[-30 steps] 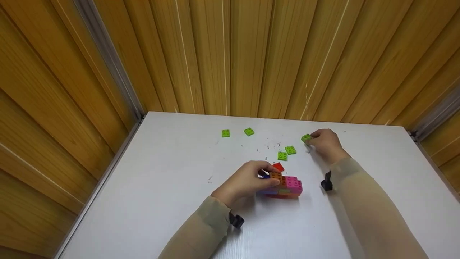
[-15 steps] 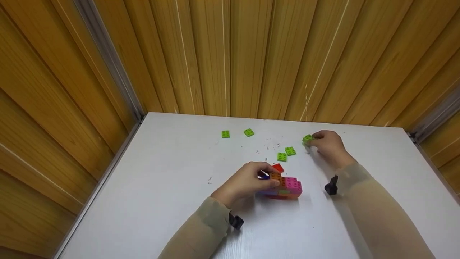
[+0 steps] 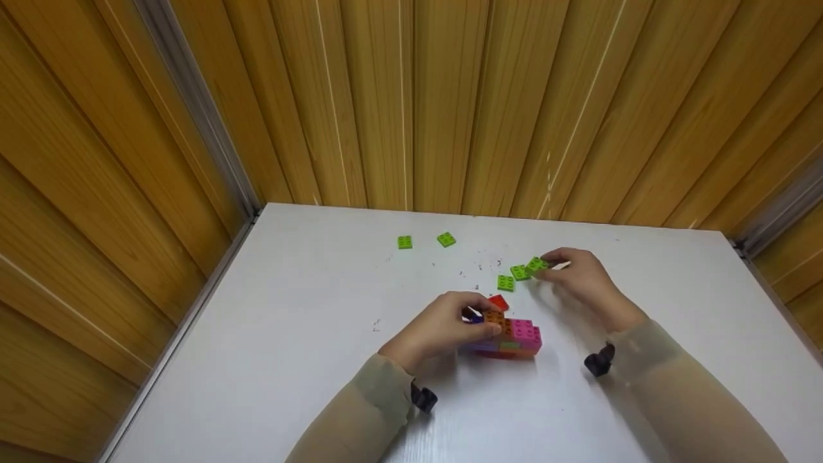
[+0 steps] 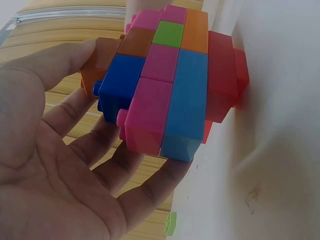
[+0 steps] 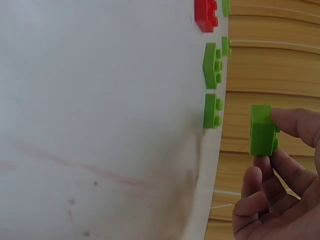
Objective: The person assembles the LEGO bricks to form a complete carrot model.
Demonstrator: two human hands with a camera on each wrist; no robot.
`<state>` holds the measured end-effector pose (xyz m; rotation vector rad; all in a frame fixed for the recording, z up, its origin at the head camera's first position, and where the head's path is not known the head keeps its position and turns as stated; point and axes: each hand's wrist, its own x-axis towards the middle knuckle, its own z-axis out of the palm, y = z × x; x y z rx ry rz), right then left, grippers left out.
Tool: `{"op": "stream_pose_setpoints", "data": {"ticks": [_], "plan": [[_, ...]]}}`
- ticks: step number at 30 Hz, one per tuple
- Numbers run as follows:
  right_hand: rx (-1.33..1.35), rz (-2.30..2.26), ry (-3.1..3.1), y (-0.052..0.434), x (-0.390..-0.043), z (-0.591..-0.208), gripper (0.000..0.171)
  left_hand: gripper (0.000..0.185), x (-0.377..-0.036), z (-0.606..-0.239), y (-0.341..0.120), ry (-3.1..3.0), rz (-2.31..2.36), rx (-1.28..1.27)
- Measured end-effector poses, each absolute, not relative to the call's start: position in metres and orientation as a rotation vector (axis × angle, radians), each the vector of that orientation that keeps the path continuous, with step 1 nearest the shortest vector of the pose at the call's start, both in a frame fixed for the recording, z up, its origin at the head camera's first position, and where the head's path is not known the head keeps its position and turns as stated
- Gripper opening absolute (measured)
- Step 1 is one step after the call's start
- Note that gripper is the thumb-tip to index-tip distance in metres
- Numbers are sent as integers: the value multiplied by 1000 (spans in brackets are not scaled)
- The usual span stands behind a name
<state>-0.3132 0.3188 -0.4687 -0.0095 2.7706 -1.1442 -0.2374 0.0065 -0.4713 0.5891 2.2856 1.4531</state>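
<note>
The right hand (image 3: pixel 582 280) pinches a green brick (image 3: pixel 536 265), thumb and fingers parted by its width, forward and right of the block stack (image 3: pixel 517 335), which the left hand (image 3: pixel 450 326) grips between thumb and fingers, its long axis running rightward.

In the head view, the left hand (image 3: pixel 443 325) covers much of the block pile's (image 3: pixel 526 331) left end. A red block (image 3: pixel 499 301) behind the pile is partly hidden. Farther behind the pile lie dark specks (image 3: pixel 499 263) (too tiny to tell what they are). Nearer than the pile, both sleeves (image 3: pixel 360 411) get cut off.
</note>
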Motion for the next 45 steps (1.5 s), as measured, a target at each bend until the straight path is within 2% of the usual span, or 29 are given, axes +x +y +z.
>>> {"op": "stream_pose_setpoints", "data": {"ticks": [8,19,32,45], "plan": [[-111,-1241,2719,300,-280,-462,61,22,-237,-472,7,2277,1465,612],[-295,-1298,2674,289,-246,-450,45,22,-238,-471,5,2282,1469,618],[-508,-1366,2591,279,-225,-448,28,24,-239,-472,4,2273,1488,659],[-562,-1334,2612,281,-217,-453,25,22,-237,-471,5,2273,1489,662]]}}
